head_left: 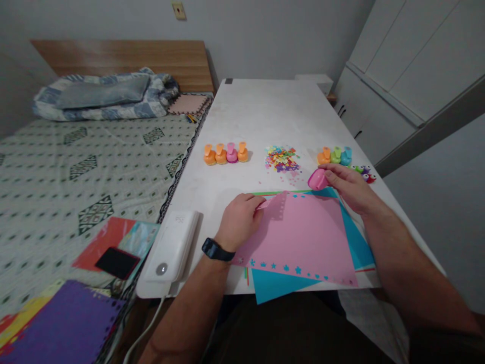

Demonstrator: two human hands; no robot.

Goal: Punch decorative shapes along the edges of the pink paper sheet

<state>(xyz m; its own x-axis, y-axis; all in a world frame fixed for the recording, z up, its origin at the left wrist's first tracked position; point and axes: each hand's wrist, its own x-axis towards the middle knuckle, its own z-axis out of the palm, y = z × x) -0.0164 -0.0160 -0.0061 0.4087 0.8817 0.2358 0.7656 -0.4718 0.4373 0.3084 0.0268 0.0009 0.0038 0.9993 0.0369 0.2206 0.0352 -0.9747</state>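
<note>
A pink sheet of paper (303,232) lies over a blue sheet (280,287), with small shapes punched along its near and far edges. My left hand (242,217), with a dark watch on the wrist, pinches the pink sheet's far left corner, which is lifted and curled. In my right hand (350,184) is a pink craft punch (317,179), held just beyond the sheet's far edge. A heap of colourful paper cutouts (282,158) sits on the table past the sheets, with a few pink bits scattered on its near side.
Orange and pink craft punches (226,153) stand in a row at the left; orange, green and blue ones (335,155) stand at the right beside small googly-eyed figures (366,173). A white power bank (172,247) with a cable lies on the table's left edge. A phone (117,262) rests on the bed.
</note>
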